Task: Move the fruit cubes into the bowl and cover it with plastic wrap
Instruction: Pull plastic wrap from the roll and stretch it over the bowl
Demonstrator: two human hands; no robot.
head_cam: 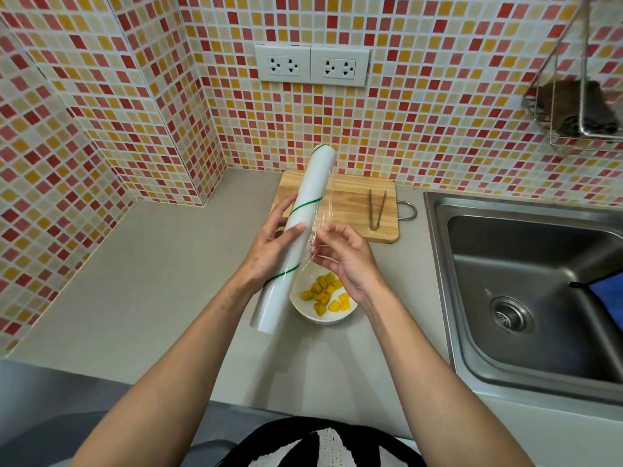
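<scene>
Nearest the camera, two bare forearms are reaching forward over the grey countertop [141,298], and just beyond them a white bowl [305,313] is sitting on that counter with the yellow fruit cubes [325,294] already lying inside it. Above the bowl's left side, the left hand [269,251] is wrapping its fingers and thumb around the middle of a long white roll of plastic wrap [303,224], which is tilting from near-left to far-right and is carrying thin green lines around it; its near end is hanging over the counter just left of the bowl. Beside it, the right hand [344,257] is pinching the loose edge of the clear film [325,214] between thumb and fingertips, and the film is stretching from the roll toward that hand, though how far it is spreading is hard to tell because it is so transparent. Farther back, a wooden cutting board [350,210] is lying against the tiled wall with a pair of tongs [375,210] resting on its right part. Off to the right, a steel sink [526,291] is sitting in the counter, and two white wall sockets [312,65] are showing on the mosaic tiles above the board.
</scene>
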